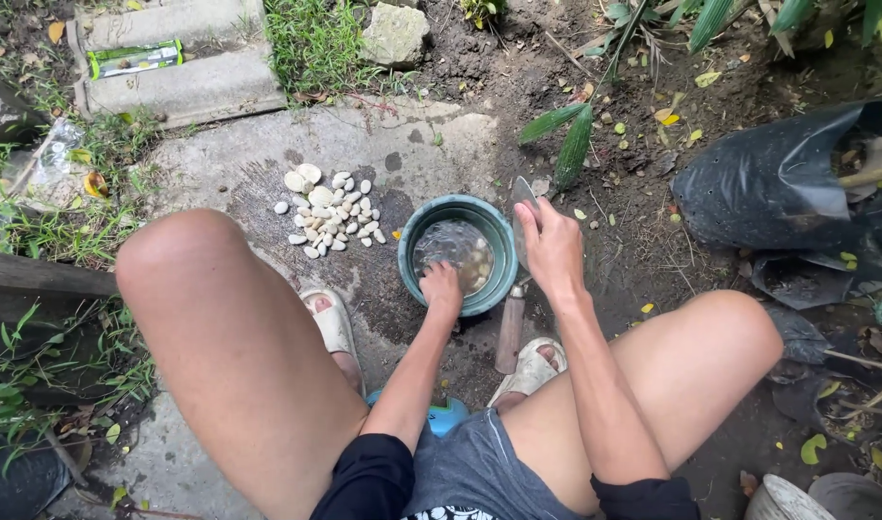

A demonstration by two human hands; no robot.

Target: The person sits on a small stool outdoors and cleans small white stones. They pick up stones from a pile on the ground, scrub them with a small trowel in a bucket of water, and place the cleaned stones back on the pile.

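The person squats over a cracked concrete slab (431,144), knees wide, feet in pale sandals (333,323). Between the feet stands a green bowl (501,252) holding water and a few pale pebbles at its bottom. The left hand (442,287) dips into the bowl from its near rim, fingers curled down into the water — whether they pinch a pebble I cannot tell, since the knuckles hide the tips. The right hand (553,248) rests at the bowl's right rim, fingers pressed together and pointing up, lying on the blade of a garden trowel (511,323) whose wooden handle lies on the slab just beside the bowl, toward the right foot. Left of the bowl, near the slab's middle, lies a heap of white pebbles (329,214) — dry-looking, set close together, well apart from the water. Bare soil with fallen leaves borders the slab's right edge, where a black plastic bag (778,183) lies crumpled.
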